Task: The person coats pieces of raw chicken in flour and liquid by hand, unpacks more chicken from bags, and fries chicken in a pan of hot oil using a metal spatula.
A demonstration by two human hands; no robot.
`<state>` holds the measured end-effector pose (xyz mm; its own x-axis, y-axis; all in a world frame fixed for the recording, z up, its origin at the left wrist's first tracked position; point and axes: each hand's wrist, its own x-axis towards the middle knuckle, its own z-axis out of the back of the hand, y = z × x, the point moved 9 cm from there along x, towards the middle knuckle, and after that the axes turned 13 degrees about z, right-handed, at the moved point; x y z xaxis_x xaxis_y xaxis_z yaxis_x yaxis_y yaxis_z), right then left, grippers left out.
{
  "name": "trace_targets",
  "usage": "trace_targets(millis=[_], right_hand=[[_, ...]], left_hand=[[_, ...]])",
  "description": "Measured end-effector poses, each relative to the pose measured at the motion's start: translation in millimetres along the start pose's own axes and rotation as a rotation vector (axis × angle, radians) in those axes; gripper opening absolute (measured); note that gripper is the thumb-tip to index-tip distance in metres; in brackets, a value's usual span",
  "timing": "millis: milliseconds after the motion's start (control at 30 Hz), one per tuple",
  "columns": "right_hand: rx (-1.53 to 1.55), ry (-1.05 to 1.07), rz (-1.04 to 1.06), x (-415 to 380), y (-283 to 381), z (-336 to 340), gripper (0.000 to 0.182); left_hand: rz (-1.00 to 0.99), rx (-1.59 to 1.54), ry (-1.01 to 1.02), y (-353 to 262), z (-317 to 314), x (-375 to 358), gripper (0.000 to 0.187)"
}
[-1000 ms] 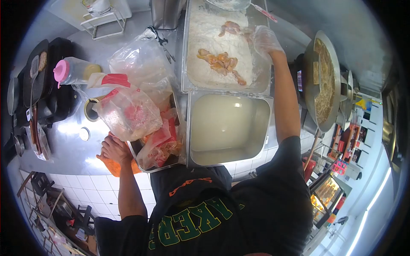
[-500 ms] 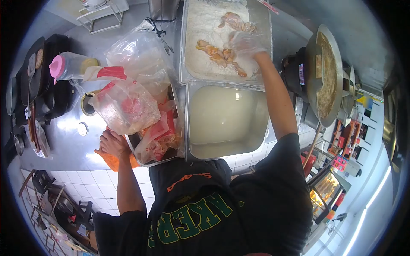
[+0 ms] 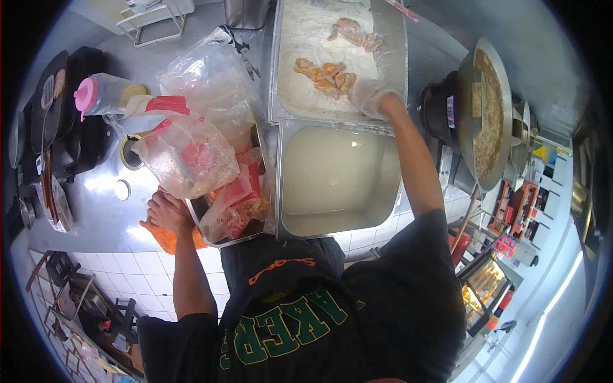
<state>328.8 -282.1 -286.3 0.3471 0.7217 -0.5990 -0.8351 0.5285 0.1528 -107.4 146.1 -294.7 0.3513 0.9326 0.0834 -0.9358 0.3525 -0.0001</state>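
Note:
My right hand (image 3: 372, 99), in a clear floury glove, is at the right side of a metal tray of white flour (image 3: 300, 105). Its fingertips meet the edge of a cluster of raw chicken pieces (image 3: 327, 78); the fingers look loosely cupped, partly hidden, with nothing visible in them. Further back in the flour lie more chicken pieces (image 3: 352, 33). My bare left hand (image 3: 169, 214) rests on an orange cloth (image 3: 163, 239) on the counter, fingers apart. Beside it stands a metal tray (image 3: 233, 242) with plastic bags of raw meat (image 3: 191, 159).
A deep metal pan of cloudy pale liquid (image 3: 338, 179) adjoins the flour tray. At right stands a large wok (image 3: 491, 115). On the left are a pink-lidded jug (image 3: 105, 97), a tape roll (image 3: 132, 152) and a dark griddle pan (image 3: 54, 96). Scissors (image 3: 246, 54) lie behind the bags.
My right hand has come nearer me, down and slightly right in the flour. A chicken piece that lay apart now sits bunched with the cluster. My left hand stays on the cloth.

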Motion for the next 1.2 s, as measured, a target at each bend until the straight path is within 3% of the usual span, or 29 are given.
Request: trace_targets(millis=[133, 233, 333, 400, 600, 700, 833, 1033, 1133, 1200], right_hand=[[0.138, 0.117, -0.069, -12.9, 12.3, 32.6, 0.024], [0.167, -0.051, 0.002, -5.8, 19.7, 39.9, 0.026], [-0.051, 0.128, 0.110, -4.7, 33.5, 33.0, 0.038], [0.216, -0.116, -0.031, -14.6, 35.2, 52.4, 0.037], [0.079, 0.148, -0.001, -11.3, 54.4, 39.6, 0.022], [0.072, 0.083, 0.012, -13.1, 59.6, 48.5, 0.020], [0.114, 0.174, 0.118, -17.8, 57.7, 42.4, 0.020], [0.088, 0.034, 0.152, -15.0, 57.7, 29.8, 0.020], [0.115, 0.184, 0.073, -19.9, 47.5, 29.9, 0.018], [0.166, -0.018, 0.125, -34.8, 45.9, 65.7, 0.017]], left_hand=[[-0.021, -0.024, -0.003, -1.7, 2.6, -0.3, 0.033], [-0.022, -0.026, 0.013, -2.7, 1.5, 0.8, 0.033], [-0.010, -0.005, 0.022, -1.6, 2.8, -0.2, 0.034], [-0.022, -0.044, 0.000, -3.0, 4.8, -1.1, 0.034], [0.003, -0.001, 0.007, -3.7, 6.6, -1.0, 0.035], [-0.005, -0.002, -0.016, -1.8, 5.0, 0.8, 0.038], [0.015, -0.065, 0.032, -2.0, 8.8, -0.3, 0.035], [-0.008, -0.013, -0.004, -5.9, 11.6, -1.3, 0.032], [0.011, -0.001, 0.047, -3.8, 5.7, -0.3, 0.032], [0.011, -0.022, 0.039, -3.2, 6.0, 0.0, 0.032]])
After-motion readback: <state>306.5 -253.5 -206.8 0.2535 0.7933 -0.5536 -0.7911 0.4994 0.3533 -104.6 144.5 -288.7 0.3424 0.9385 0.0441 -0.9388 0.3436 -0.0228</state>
